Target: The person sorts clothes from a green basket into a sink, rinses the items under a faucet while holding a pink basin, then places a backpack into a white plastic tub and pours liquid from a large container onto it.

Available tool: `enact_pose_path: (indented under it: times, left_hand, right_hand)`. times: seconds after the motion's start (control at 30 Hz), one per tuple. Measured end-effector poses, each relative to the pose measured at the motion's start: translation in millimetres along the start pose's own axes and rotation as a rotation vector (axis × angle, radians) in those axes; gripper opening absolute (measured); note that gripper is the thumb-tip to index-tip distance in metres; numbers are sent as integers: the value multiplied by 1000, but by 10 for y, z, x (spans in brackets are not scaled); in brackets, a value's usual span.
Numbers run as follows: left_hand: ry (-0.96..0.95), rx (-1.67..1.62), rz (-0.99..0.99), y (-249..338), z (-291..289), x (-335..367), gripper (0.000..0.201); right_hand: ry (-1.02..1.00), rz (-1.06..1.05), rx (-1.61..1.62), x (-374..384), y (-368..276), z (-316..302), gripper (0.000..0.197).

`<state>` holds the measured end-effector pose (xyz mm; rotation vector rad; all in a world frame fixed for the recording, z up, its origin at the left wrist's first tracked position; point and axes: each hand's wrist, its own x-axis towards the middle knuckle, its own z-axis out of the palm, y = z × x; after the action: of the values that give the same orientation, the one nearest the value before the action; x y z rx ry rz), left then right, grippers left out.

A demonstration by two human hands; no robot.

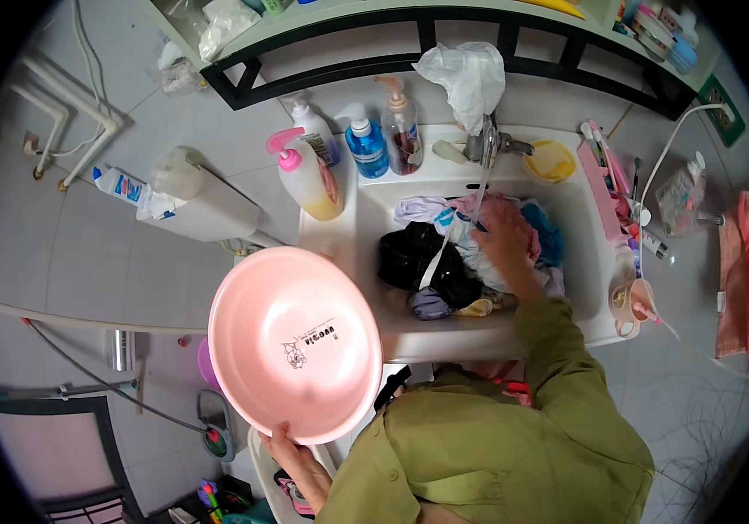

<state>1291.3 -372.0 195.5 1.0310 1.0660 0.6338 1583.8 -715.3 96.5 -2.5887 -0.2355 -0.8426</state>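
Note:
A pale pink plastic basin [257, 306] with a small printed drawing inside is held tilted to the left of the sink. My left hand [292, 454] is closed on its lower rim, thumb over the edge. Over in the white sink [374, 336], my right hand [504, 247] touches a heap of wet clothes [470, 253], fingers stretched out near the stream of water. The pile mixes black, white, pink, blue and lilac pieces. Water runs from the metal faucet [482, 148] onto it; a white plastic bag [462, 79] hangs over the faucet's top.
Several pump bottles, among them a blue one [366, 148], line the sink's back left corner. A yellow soap dish [551, 161] sits right of the faucet. Toothbrushes stand in a pink holder [601, 192] along the right edge. Overhead runs a black-framed shelf [427, 31].

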Motion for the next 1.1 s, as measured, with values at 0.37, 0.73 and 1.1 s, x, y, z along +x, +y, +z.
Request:
enact_pose_path:
  times: [0.37, 0.73, 1.1]
  left_hand:
    - [8, 58, 77, -82, 434, -117, 47]
    - [33, 24, 3, -128, 262, -258, 47]
    - [-48, -61, 18, -99, -289, 83, 47]
  right_hand:
    - [-272, 359, 5, -43, 546, 371, 81]
    - [-372, 388, 79, 21, 483, 83, 66]
    - [-223, 84, 208, 62, -201, -803, 67]
